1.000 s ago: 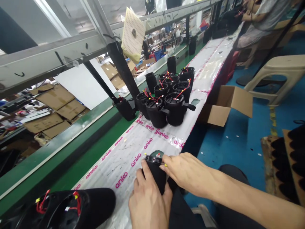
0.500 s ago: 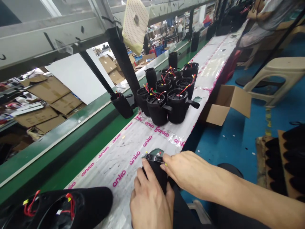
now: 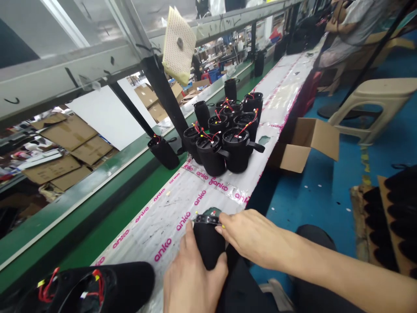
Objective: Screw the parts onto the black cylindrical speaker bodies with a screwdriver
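Leaning over the near edge of the printed white covering (image 3: pixel 169 230), a black cylinder (image 3: pixel 210 245) sits in the left hand (image 3: pixel 192 274), its fingers and thumb wrapped partway around the side. The right hand (image 3: pixel 243 230) has its fingertips bunched at the rim; what they pinch there cannot be told. Beyond stand more wired cylinders (image 3: pixel 211 160), clustered, with a green surface (image 3: pixel 137 182) alongside and an open carton (image 3: pixel 295 157) to the right.
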`<state>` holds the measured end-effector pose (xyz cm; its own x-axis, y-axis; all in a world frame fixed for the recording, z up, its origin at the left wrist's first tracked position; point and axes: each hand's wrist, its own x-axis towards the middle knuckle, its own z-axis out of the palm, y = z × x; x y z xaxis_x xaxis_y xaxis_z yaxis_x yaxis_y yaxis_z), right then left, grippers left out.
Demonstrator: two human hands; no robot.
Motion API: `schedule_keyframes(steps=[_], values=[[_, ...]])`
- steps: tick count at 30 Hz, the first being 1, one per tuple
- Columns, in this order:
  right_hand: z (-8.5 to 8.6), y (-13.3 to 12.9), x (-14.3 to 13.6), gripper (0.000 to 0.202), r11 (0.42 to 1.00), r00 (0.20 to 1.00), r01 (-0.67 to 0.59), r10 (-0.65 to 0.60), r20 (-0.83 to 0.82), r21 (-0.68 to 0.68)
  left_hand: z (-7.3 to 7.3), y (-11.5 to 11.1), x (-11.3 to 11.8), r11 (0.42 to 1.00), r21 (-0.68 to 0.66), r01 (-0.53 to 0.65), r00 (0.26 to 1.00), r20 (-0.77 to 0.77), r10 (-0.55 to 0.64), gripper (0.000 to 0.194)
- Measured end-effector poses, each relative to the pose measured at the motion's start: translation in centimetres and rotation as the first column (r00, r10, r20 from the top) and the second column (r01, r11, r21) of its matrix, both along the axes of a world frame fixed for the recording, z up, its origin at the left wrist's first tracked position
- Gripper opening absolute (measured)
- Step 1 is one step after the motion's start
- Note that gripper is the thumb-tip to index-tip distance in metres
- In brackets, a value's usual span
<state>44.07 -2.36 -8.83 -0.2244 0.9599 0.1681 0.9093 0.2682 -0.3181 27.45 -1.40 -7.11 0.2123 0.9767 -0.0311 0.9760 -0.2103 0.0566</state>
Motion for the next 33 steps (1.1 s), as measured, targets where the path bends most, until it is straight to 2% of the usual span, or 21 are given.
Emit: schedule_keyframes(steps=[3, 5, 6, 10, 13, 17, 25, 33], values=[[-0.7, -0.5, 0.3, 0.023, 0.999, 0.960, 0.041, -0.035, -0.278, 0.017, 0.7, 0.6, -0.7, 0.991, -0.122, -0.047, 0.989, 0.132, 0.063, 0.080], [-0.6, -0.7, 0.5, 0.026, 0.995, 0.904, 0.097, -0.081, -0.420, 0.016, 1.1, 0.6, -0.8, 0.991, -0.129, -0.048, 0.986, 0.153, 0.068, 0.080], [-0.5, -0.7, 0.5, 0.026, 0.994, 0.898, 0.112, -0.096, -0.429, 0.014, 1.2, 0.5, -0.8, 0.993, -0.104, -0.050, 0.988, 0.140, 0.064, 0.080], [-0.1, -0.8, -0.3, 0.022, 0.995, 0.978, 0.069, -0.052, -0.201, 0.074, 0.9, 0.3, -0.7, 0.995, 0.096, -0.006, 1.000, -0.009, 0.007, 0.077], [-0.5, -0.6, -1.1, 0.020, 0.993, 0.992, 0.074, -0.063, -0.112, 0.095, 0.0, 0.5, -0.8, 0.983, 0.178, 0.046, 0.997, -0.067, -0.034, 0.075], [-1.3, -0.3, -1.7, 0.018, 0.994, 0.995, 0.068, -0.060, -0.085, 0.090, -0.8, 0.7, -1.0, 0.980, 0.192, 0.041, 0.997, -0.070, -0.028, 0.076], [-2.2, -0.2, -1.9, 0.023, 0.987, 0.997, 0.070, -0.066, -0.034, 0.144, -0.8, 0.6, -1.1, 0.973, 0.219, 0.067, 0.995, -0.081, -0.050, 0.077], [-4.3, -0.2, -1.8, 0.024, 0.959, 0.998, 0.061, -0.059, -0.016, 0.277, -0.9, 0.6, -1.0, 0.973, 0.220, 0.065, 0.995, -0.087, -0.047, 0.077]])
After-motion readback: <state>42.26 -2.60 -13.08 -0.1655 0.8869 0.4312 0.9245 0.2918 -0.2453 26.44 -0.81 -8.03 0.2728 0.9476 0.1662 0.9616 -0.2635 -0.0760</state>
